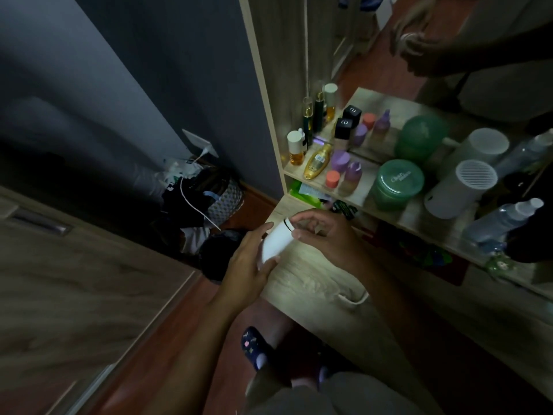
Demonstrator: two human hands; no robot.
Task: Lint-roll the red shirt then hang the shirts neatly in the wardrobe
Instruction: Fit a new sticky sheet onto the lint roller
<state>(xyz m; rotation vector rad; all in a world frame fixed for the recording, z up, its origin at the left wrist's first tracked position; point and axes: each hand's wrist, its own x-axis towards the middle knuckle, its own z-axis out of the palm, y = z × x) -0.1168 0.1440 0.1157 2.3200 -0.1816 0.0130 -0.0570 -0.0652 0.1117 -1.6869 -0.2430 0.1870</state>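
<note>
White roller (276, 242) held over the pale wooden desk (305, 283), left hand (250, 265) wrapped round its lower body, fingers closed on it. Right hand (321, 235) hooked over the upper end, fingers half curled, thumb and forefinger near the dark ring at the rim; actual pinch on a cap or sheet impossible to tell. Probably opening or peeling it ready for use. No red shirt anywhere in view, so rolling not yet begun; wardrobe door (74, 280) at left, shut. Risks from here: dim light hiding the edge of a sticky sheet, hence a torn or half-peeled layer; a loose cover slipping off and dropping to the red-brown floor (209, 333) or into the dark bin (221, 253) just beside the desk corner; a jerked elbow reaching the crowded shelf (386, 209) of bottles (317, 161) and green jar (399, 182), well within knocking range. Tangle with the white cable (194, 205) less likely, farther off.
</note>
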